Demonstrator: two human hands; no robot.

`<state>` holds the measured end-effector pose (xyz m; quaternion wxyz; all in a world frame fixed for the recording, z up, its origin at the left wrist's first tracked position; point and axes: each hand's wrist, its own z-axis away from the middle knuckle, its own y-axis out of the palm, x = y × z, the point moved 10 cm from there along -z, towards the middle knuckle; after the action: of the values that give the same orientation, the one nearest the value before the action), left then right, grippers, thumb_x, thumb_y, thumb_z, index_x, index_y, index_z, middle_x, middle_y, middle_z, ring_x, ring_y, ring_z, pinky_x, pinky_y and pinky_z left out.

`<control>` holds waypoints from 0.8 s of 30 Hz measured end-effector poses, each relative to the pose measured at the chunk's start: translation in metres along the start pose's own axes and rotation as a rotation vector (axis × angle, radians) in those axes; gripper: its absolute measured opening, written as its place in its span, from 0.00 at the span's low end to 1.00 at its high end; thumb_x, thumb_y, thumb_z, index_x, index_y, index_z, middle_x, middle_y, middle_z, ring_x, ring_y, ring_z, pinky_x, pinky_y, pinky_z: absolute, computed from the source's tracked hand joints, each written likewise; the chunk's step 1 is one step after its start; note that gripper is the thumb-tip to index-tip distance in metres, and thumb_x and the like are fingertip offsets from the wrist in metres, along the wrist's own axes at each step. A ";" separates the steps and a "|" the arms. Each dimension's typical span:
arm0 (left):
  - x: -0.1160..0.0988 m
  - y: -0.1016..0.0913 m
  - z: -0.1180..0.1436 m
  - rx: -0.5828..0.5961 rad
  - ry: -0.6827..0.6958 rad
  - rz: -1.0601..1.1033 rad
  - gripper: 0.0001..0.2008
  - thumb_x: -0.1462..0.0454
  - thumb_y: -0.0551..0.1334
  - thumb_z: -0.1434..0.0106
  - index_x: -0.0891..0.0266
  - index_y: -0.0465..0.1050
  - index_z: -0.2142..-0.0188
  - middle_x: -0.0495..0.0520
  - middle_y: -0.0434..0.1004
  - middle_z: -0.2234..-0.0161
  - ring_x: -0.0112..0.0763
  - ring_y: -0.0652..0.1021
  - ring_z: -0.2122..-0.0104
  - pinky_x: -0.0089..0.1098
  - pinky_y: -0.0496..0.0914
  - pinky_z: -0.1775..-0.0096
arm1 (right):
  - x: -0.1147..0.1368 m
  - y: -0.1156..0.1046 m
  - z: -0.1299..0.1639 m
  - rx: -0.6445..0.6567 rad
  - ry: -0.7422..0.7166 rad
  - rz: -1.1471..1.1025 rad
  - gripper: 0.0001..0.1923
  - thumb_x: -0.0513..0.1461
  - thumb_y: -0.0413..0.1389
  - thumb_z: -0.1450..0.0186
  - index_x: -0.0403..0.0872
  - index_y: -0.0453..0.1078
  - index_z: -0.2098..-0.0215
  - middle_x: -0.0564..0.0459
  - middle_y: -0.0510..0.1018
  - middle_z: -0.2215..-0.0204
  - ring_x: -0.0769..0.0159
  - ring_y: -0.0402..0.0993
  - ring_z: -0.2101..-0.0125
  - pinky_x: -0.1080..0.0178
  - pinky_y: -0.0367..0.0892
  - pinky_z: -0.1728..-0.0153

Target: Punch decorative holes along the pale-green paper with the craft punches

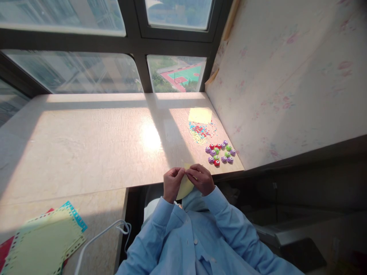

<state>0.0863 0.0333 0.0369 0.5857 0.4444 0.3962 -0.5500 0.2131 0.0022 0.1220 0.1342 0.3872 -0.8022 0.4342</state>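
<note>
My left hand (172, 182) and my right hand (201, 178) meet at the near edge of a pale stone window-sill table (86, 141). Both pinch the top of a small yellow paper sheet (185, 186) that hangs down between them over the table edge. My light blue sleeves run back toward me. Just beyond my right hand lies a cluster of several small purple, red and green punches (220, 152). Farther back sits a heap of tiny coloured paper bits (200, 133) and a yellow sheet (200, 115).
A stack of coloured perforated paper sheets (43, 244) lies at the near left, with a white cable (100, 235) beside it. A patterned wall (286, 76) bounds the table on the right. Windows (86, 72) run along the far edge.
</note>
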 end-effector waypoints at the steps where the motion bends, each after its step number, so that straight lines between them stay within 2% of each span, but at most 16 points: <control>1: 0.000 0.001 0.001 -0.001 -0.004 0.003 0.18 0.52 0.67 0.47 0.66 0.77 0.71 0.52 0.77 0.76 0.28 0.74 0.75 0.27 0.67 0.72 | 0.001 -0.001 0.000 -0.005 -0.007 0.009 0.09 0.37 0.54 0.33 0.47 0.77 0.65 0.49 0.75 0.71 0.69 0.72 0.69 0.65 0.70 0.67; 9: 0.007 0.003 0.005 -0.039 -0.019 0.018 0.18 0.52 0.66 0.47 0.67 0.77 0.70 0.52 0.78 0.75 0.28 0.73 0.75 0.27 0.67 0.72 | 0.011 -0.008 0.001 -0.025 -0.098 0.103 0.07 0.35 0.56 0.34 0.47 0.76 0.66 0.50 0.76 0.72 0.68 0.70 0.70 0.65 0.67 0.68; 24: 0.009 0.001 0.012 -0.128 -0.010 0.002 0.17 0.53 0.66 0.48 0.67 0.78 0.72 0.54 0.78 0.74 0.31 0.75 0.74 0.28 0.69 0.70 | 0.007 -0.003 0.006 0.062 -0.124 0.142 0.08 0.37 0.55 0.34 0.49 0.76 0.65 0.51 0.76 0.72 0.68 0.71 0.69 0.64 0.68 0.66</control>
<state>0.0877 0.0191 0.0317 0.6155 0.4037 0.4273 -0.5250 0.2113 -0.0070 0.1241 0.0415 0.3595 -0.8206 0.4424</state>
